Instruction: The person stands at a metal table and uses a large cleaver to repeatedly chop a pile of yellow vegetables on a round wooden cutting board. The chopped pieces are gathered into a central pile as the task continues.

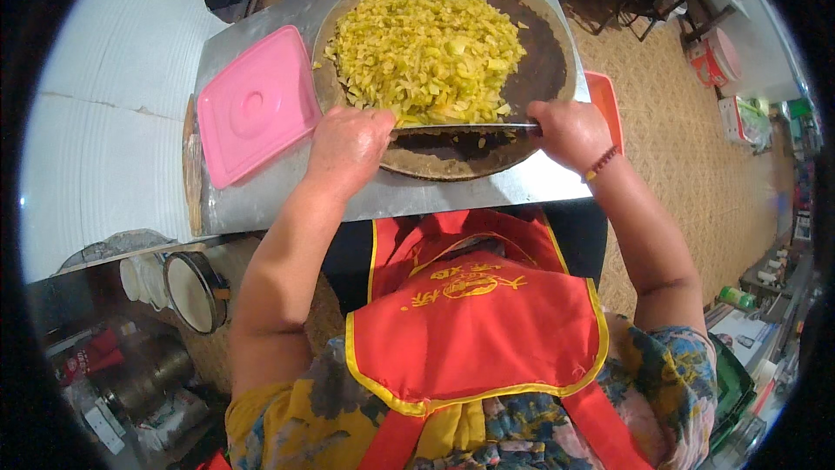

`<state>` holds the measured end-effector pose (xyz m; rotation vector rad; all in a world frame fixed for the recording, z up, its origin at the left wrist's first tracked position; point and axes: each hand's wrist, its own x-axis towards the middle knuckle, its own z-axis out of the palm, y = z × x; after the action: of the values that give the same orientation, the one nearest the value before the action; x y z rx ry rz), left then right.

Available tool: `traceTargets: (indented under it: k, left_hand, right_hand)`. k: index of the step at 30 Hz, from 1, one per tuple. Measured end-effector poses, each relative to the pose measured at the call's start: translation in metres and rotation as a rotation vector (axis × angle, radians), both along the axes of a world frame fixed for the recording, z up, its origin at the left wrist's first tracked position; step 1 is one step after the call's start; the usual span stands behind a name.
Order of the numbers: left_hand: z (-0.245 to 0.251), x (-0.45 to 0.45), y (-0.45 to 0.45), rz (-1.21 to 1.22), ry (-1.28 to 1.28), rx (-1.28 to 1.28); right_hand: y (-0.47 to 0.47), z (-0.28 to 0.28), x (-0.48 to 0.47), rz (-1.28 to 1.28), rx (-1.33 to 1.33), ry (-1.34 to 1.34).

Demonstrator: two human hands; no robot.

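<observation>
A round wooden chopping board (417,165) with a dark, worn middle lies on a metal-topped table (293,199). Heaped on it is a pile of finely chopped yellow-green vegetable (424,52). My right hand (574,134) is closed around the handle end of a knife (466,125), whose blade lies along the near side of the pile. At the blade's other end, my left hand (351,147) grips the tip, fingers partly hidden. Beside the board on the left is a pink plastic lid (258,108).
An orange-red plastic container (607,105) shows past the table's right edge. A white panelled surface (117,92) borders the table on the left, with a wooden strip (193,170) between. A red and white bucket (714,59) stands on the floor at right.
</observation>
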<state>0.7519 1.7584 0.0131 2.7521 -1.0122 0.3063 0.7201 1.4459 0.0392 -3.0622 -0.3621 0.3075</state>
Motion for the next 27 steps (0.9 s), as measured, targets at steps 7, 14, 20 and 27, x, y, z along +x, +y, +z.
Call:
traceTargets:
  k: [7, 14, 20, 27]
  left_hand:
    - [0.003, 0.031, -0.007, 0.016, -0.021, 0.011]
    - [0.047, 0.101, -0.010, 0.051, -0.149, 0.046]
    - [0.079, 0.124, -0.006, -0.009, -0.148, 0.064]
    - [0.001, 0.145, -0.002, -0.001, 0.019, 0.086]
  right_hand:
    - [-0.013, 0.003, 0.041, 0.081, -0.031, -0.148]
    - [-0.012, 0.042, 0.092, -0.007, -0.079, -0.249]
    - [-0.011, 0.060, 0.093, -0.018, -0.029, -0.357]
    - [-0.005, 0.019, 0.120, -0.060, -0.052, 0.005]
